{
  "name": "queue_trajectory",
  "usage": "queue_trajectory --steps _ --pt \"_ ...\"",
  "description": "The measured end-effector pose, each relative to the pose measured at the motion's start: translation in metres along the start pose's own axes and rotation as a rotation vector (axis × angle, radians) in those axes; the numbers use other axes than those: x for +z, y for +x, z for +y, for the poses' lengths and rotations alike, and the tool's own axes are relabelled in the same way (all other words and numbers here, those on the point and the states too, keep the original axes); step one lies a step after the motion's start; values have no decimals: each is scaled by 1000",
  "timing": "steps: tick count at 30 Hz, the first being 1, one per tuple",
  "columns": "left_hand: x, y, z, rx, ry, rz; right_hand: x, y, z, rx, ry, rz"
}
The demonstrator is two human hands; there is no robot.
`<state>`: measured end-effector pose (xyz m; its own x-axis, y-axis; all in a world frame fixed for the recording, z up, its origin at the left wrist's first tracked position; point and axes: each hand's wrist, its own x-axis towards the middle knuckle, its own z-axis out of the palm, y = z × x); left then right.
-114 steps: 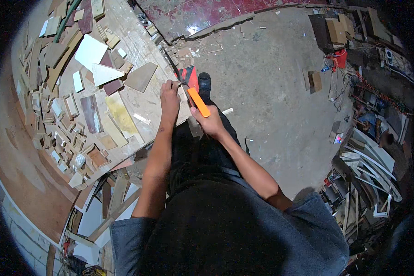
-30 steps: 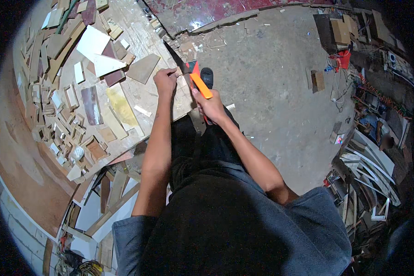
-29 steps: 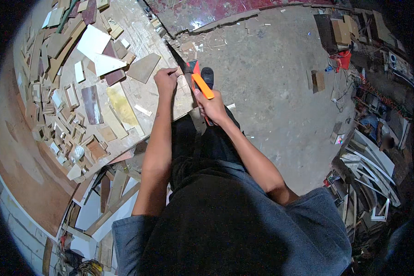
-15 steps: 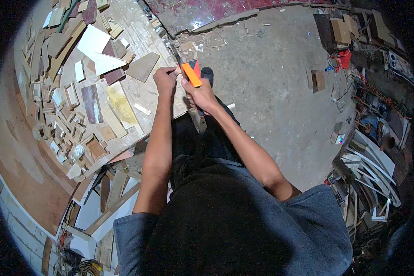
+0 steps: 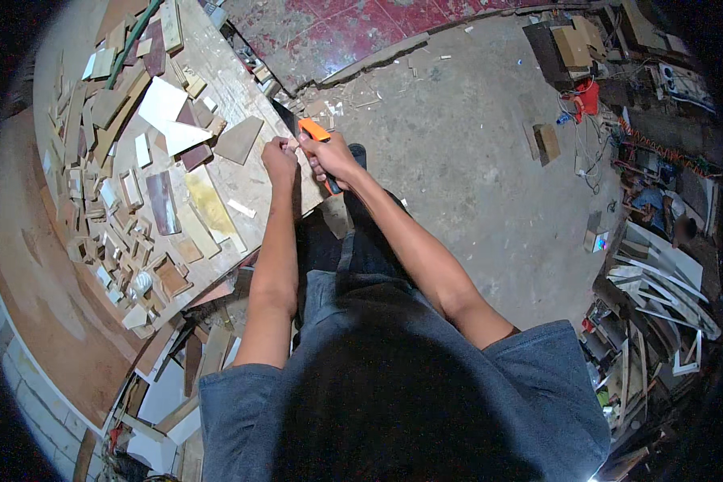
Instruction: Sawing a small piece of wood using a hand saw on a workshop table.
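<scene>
My right hand (image 5: 334, 158) is wrapped round the orange and black handle of a handsaw (image 5: 314, 130) at the edge of the workbench (image 5: 249, 92). The saw's dark blade points away from me, foreshortened along that edge. Just to its left, my left hand (image 5: 279, 161) rests on the bench with its fingers curled and pressed together. Whatever those fingers pinch is hidden. A tan wood offcut (image 5: 238, 140) lies beyond my left hand, and a narrow pale strip (image 5: 242, 209) lies to the left of my forearm.
Wood scraps crowd the bench's left side, among them a white board (image 5: 162, 103) and a yellow-stained piece (image 5: 209, 201). Leftover boards (image 5: 209, 353) lean below the bench. Concrete floor (image 5: 474, 161) stretches right, toward cables, a red object (image 5: 588, 96) and stacked strips (image 5: 659, 281).
The saw and my right hand have shifted left and toward me, and the handle has tilted. My left hand has drawn slightly nearer, its fingers more curled. The head view has shifted a little.
</scene>
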<state>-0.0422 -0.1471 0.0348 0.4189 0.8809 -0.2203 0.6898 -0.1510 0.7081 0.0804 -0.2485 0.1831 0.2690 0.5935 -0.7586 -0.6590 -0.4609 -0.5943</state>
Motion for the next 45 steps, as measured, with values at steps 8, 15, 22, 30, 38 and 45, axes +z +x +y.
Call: queue_trajectory --steps 8,15,22,30,38,45 --pt "-8 17 -3 -45 72 -50 9 0 -9 4 -91 -6" --pt "-14 12 -12 -44 4 2 28 8 -18 -5 -168 -26" --pt "-12 9 -2 -61 14 12 28 25 -28 13 -227 8" --pt "-3 9 -8 -56 3 28 9 19 -25 6 -120 -54" --pt "-2 3 -2 -148 20 168 15 10 -31 23 -196 -22" --pt "-21 2 -16 -187 -6 48 22 43 -17 113 -299 -36"
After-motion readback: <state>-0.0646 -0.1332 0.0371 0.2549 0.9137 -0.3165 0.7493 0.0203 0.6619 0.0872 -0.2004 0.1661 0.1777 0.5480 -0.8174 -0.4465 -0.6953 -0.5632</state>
